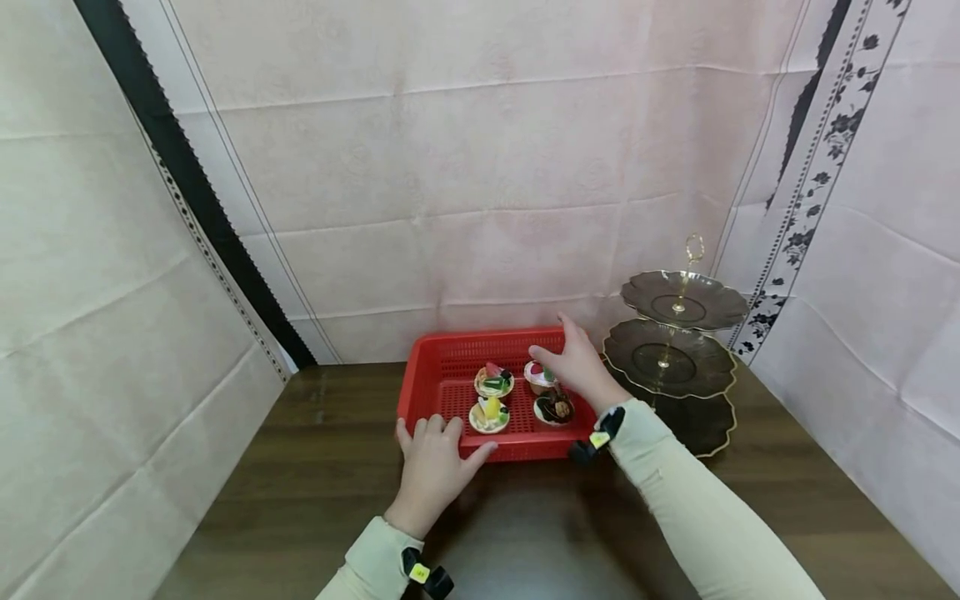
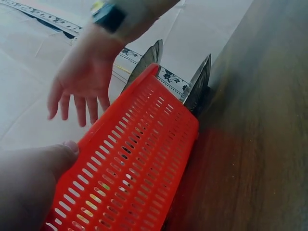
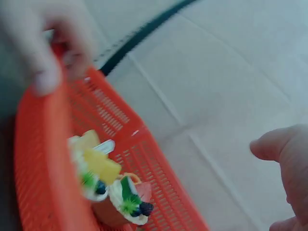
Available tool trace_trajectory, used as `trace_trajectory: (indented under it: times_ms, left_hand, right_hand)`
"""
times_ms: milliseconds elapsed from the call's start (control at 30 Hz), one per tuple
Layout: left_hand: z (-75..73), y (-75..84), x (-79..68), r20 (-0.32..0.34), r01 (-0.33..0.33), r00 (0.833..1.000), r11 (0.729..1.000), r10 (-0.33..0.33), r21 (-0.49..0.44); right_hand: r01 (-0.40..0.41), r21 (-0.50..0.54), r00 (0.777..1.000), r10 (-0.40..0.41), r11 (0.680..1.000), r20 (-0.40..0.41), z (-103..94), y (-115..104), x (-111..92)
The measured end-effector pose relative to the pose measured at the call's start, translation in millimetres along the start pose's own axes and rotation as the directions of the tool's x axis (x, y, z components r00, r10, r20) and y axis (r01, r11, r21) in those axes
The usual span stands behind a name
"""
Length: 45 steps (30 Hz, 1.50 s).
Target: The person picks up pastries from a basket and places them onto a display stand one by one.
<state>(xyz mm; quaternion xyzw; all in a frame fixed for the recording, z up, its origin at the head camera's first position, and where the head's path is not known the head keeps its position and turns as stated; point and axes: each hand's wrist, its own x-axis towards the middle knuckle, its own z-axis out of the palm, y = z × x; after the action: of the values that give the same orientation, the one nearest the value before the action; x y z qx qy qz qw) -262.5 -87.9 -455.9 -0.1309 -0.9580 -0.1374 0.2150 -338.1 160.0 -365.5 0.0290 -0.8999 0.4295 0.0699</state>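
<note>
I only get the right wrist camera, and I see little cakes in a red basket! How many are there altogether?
Observer: Four cupcakes show in the red basket from the head view.
Child: Ooh! What's next to the basket?
Observer: A three-tier stand with dark plates, on the right in the head view.
Child: Is the right hand holding a cake?
Observer: No, the left wrist view shows it open, with nothing in it.
</note>
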Motion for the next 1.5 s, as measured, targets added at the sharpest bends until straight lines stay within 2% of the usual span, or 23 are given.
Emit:
trace_trajectory:
  times_ms: [100,233,400,500,600,767,867,1000,1233,1367,1500]
  left_hand:
    - [-0.2,0.1,-0.1,-0.012,-0.015,1.0,1.0,0.015,0.019]
    - [1.1,1.4,0.8,-0.02,-0.046,0.999,0.998,0.047,0.042]
    - [1.6,2.7,3.3,-0.025,-0.053,0.998,0.997,0.054,0.059]
    - [1.0,2.9,1.4,-0.015,-0.041,0.999,0.998,0.042,0.053]
    - [1.5,2.4,-2.1,-0.008,-0.029,1.0,0.998,0.03,0.048]
    - [3.2,1.8,-3.0,-0.02,-0.026,0.999,0.998,0.027,0.059]
    - [3.6,2.7,-2.1,-0.017,-0.031,0.999,0.998,0.032,0.063]
    - [3.9,4.2,-2.7,0.0,-0.028,1.0,0.998,0.028,0.063]
    - [4.0,3.0,-5.6,0.015,-0.021,1.0,0.997,0.02,0.075]
    - [4.8,2.0,-6.0,0.008,-0.025,1.0,0.997,0.025,0.077]
    - [5.7,1.3,-5.5,-0.003,-0.028,1.0,0.996,0.029,0.086]
  right_hand:
    - [-0.089,0.122,0.996,0.09,0.988,0.003,4.1,4,16]
    - [-0.175,0.265,0.982,0.188,0.948,-0.026,11.8,18,33]
    - [-0.261,0.396,0.953,0.3,0.88,-0.038,22.9,35,51]
    - [-0.31,0.409,0.94,0.342,0.858,-0.006,32.1,42,55]
    - [-0.306,0.378,0.945,0.328,0.874,0.006,40.3,48,58]
    - [-0.269,0.177,0.962,0.272,0.947,0.006,45.0,60,66]
    - [-0.249,0.065,0.969,0.248,0.966,0.021,45.7,69,70]
    - [-0.256,0.025,0.963,0.253,0.966,0.089,47.4,80,75]
    - [-0.313,0.083,0.93,0.288,0.946,0.229,52.6,90,82]
    - [-0.334,0.08,0.918,0.305,0.939,0.254,54.6,90,83]
    - [-0.305,0.059,0.93,0.284,0.951,0.233,56.6,91,83]
